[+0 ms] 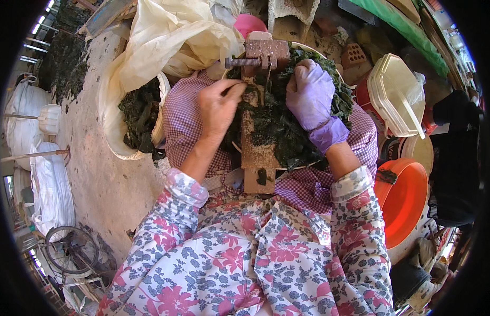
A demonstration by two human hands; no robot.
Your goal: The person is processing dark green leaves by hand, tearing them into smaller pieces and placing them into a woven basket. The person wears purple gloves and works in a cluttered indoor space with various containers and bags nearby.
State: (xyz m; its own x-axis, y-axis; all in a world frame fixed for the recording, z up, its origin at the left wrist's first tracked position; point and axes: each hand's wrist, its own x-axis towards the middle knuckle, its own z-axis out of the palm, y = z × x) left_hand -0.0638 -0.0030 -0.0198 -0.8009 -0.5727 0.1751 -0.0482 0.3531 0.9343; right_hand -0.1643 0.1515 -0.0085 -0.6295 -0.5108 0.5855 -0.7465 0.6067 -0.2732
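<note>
My bare left hand [219, 106] is at the left side of an upright-ended wooden board [258, 156], with thumb and fingers drawn together. It is slightly blurred, and anything pinched in it is too small to make out. In a purple glove, my right hand [311, 94] is closed on dark green seaweed [276, 128], to the right of the board. At the board's far end sits a worn block [267, 53] with a rusty bolt [243, 62] through its metal fitting. More seaweed heaps around the board in a wide round container, whose pale rim [308, 46] shows.
At left, a white bucket [165, 94] lined with a pale sheet [181, 35] holds seaweed. On the right stand an orange bucket [403, 201], stacked pale tubs [399, 94] and a perforated brick [353, 54]. White sacks [51, 185] and a wheel [71, 249] are at far left.
</note>
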